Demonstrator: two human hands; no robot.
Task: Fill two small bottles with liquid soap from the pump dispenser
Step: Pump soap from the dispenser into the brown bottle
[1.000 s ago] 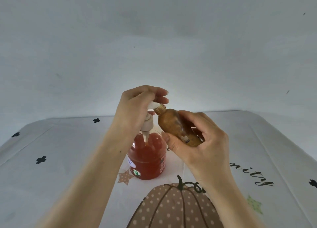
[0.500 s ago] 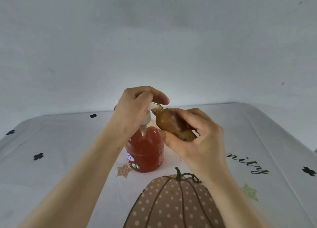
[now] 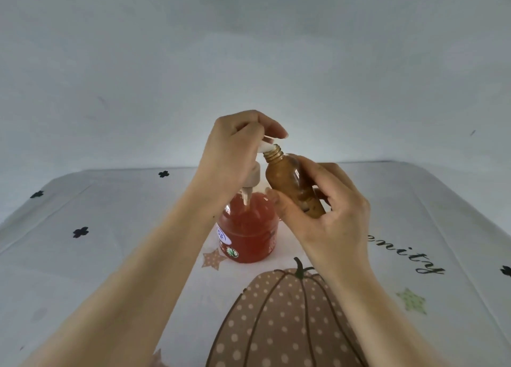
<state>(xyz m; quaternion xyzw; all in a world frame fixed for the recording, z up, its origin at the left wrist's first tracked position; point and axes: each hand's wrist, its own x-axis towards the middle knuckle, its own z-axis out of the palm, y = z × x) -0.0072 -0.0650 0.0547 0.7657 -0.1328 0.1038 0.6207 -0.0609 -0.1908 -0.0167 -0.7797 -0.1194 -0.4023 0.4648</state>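
The pump dispenser [image 3: 249, 236], a clear bottle of red liquid soap, stood upright on the tablecloth [image 3: 110, 228] at mid-table, just beyond the printed pumpkin [image 3: 276, 325]. The left hand [image 3: 235, 151] sat on top of the dispenser with its fingers curled around the white pump head [image 3: 266, 147], gripping it. The spout of the pump head pointed right. The small bottle [image 3: 290, 184], brown and uncapped, was held above the table just right of the dispenser. It was tilted, with its threaded neck up and to the left and its mouth touching the spout tip. The right hand [image 3: 329, 214] gripped the lower body of the small bottle, thumb on the near side and fingers wrapped round the far side. The fill level inside the small bottle could not be determined. A plain pale wall [image 3: 249, 62] stood behind the far table edge.
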